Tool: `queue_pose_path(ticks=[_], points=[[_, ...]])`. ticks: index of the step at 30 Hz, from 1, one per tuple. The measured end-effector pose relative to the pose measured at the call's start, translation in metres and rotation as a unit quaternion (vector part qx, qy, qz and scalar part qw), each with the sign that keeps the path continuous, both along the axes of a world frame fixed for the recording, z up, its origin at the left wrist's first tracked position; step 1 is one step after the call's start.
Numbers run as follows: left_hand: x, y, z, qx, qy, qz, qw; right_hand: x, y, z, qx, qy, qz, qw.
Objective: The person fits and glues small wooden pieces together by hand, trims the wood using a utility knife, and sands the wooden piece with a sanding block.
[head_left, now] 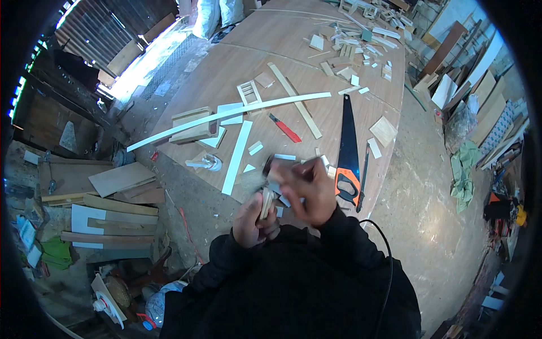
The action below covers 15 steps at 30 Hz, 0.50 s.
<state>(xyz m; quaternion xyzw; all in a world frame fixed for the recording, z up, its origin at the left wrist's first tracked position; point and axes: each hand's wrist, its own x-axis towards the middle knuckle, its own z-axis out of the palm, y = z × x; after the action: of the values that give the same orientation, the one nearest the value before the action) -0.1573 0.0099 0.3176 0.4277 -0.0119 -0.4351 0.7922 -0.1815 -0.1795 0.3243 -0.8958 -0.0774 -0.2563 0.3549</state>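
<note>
Close to my body, my left hand (pixel 252 223) grips a small pale wood piece (pixel 266 202), held upright between thumb and fingers. Just right of it and higher, my right hand (pixel 310 192) is curled and partly smeared by motion. A small brownish item (pixel 271 165) shows at its fingertips, too blurred to name. Right of that hand lies a handsaw (pixel 349 141) with a black blade and orange handle. A red utility knife (pixel 285 128) rests farther off on the table. Small wood offcuts (pixel 256 148) lie around and beneath my hands.
A long thin wood strip (pixel 271 103) crosses other pieces on the wooden table (pixel 209 73). A small bottle (pixel 213 163) stands near the left edge, beside a wooden box-like piece (pixel 192 125). Scraps (pixel 361 42) pile up at the far right. Boards (pixel 121 181) lie beyond the left edge.
</note>
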Motion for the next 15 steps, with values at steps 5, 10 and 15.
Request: queue_pose_path(ticks=[5,10,15], points=[[-0.002,-0.008,0.015,0.134,0.048,0.030,0.989,-0.014,0.003,0.004,0.056,-0.094,0.102,0.989],[0.006,0.003,0.005,-0.059,0.088,-0.077,0.991,-0.001,-0.011,0.009,-0.036,-0.077,0.005,0.996],[0.005,0.009,0.010,-0.004,0.118,-0.076,0.990,-0.006,-0.002,0.011,-0.052,-0.126,0.136,0.981]])
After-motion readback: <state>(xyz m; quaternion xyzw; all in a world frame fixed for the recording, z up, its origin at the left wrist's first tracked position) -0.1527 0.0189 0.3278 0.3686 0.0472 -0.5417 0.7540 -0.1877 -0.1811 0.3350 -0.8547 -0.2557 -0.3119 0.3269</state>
